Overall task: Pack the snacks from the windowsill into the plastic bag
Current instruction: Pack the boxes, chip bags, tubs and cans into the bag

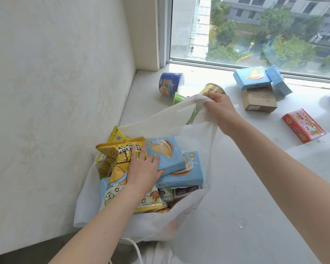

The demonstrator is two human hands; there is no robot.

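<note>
Left hand (143,166): fingers straight and spread, palm down, pressing on the popcorn packet (122,149) and the upper blue biscuit box (168,153) inside the bag's mouth.
Right hand (219,105): fingers curled, pinching the far handle of the plastic bag (156,119) and lifting it, so the mouth stands open.
Plastic bag: white and well filled, on the windowsill (246,187) below both hands.
Snacks just beyond the right hand: blue tub (171,83), gold tub (213,89), and a green cup (178,98) partly hidden behind the raised flap.
Snacks to the right of the right hand: pale blue boxes (252,78), cardboard box (259,101), red box (303,125).
Step in hand (judged): settling the contents to make room for the rest.
Method advised: press with the whole flat palm, lightly on the puffed packet; nudge the boxes to lie flat; hold the handle high so the wall does not fold inward.
Risk (judged): box corners may strain the thin film.
</note>
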